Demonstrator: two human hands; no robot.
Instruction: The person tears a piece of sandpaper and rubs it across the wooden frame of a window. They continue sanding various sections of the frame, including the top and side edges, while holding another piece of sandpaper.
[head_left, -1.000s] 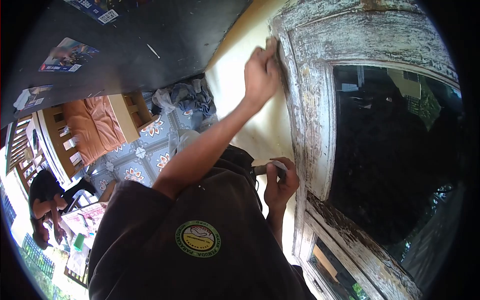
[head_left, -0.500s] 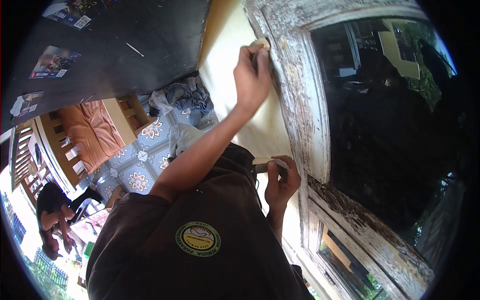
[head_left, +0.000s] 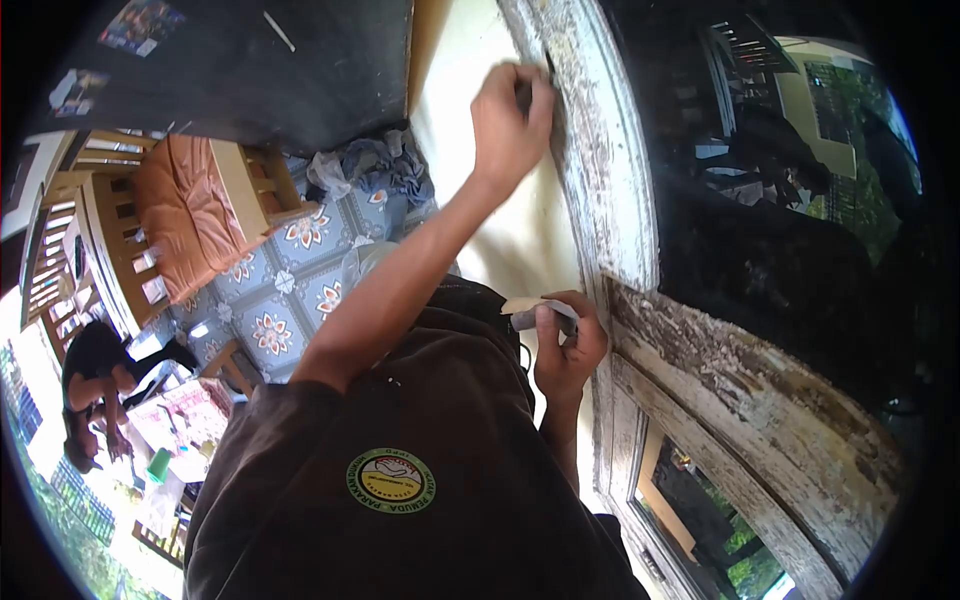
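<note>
My left hand (head_left: 512, 125) reaches up to the edge of the weathered wooden window frame (head_left: 590, 120), its paint worn and patchy. Its fingers are bent and pinched together; whatever they hold is hidden. Lower down, close to my body and beside the frame, my right hand (head_left: 572, 345) is closed on a curled sheet (head_left: 525, 306), beige on one face and grey on the other. A strip of pale wall (head_left: 480, 60) runs beside my left forearm. Dark glass (head_left: 750, 240) fills the frame.
A black board (head_left: 300, 70) with stickers stands at the upper left. Below it are a wooden seat with an orange cushion (head_left: 190, 215), crumpled cloth (head_left: 375, 170) and patterned floor tiles (head_left: 285, 283). Another person (head_left: 95, 385) is at the far left beside a table with a green cup (head_left: 159, 464).
The view has shifted along the frame, so its lower rail shows larger. My left hand has moved down along the frame's edge, and the beige piece at its fingertips no longer shows. My right hand keeps its sheet.
</note>
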